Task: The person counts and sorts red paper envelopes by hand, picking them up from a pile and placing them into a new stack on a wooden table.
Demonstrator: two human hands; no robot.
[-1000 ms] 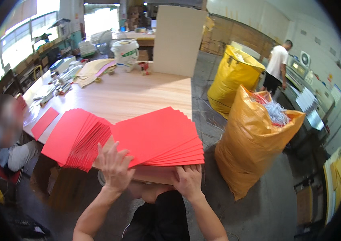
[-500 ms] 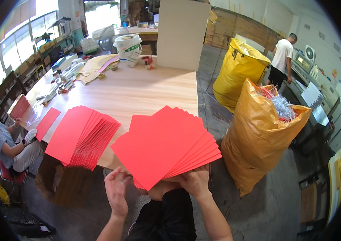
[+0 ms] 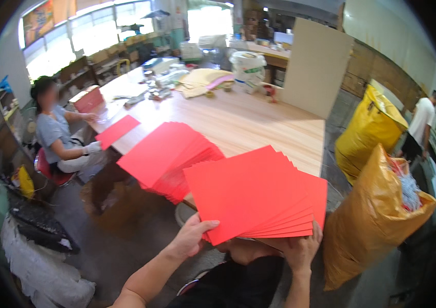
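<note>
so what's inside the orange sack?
The orange sack shows pale, tangled strips and some red bits at its open mouth. Anything deeper is covered by those and the sack's walls.

We identify this place as a workshop handling paper goods: a large wooden table [image 3: 285,126] carries a fanned batch of red sheets [image 3: 159,154], with tape rolls [image 3: 210,94] and a white bucket [image 3: 248,66] toward its far side. We also note an orange sack [image 3: 364,226] filled with shredded strips [image 3: 409,191], a yellow sack [image 3: 364,136], cluttered shelves [image 3: 102,66] below the windows [image 3: 97,36], a grey floor [image 3: 141,246] and a seated co-worker [image 3: 53,131] wearing a white glove [image 3: 92,148].
</note>
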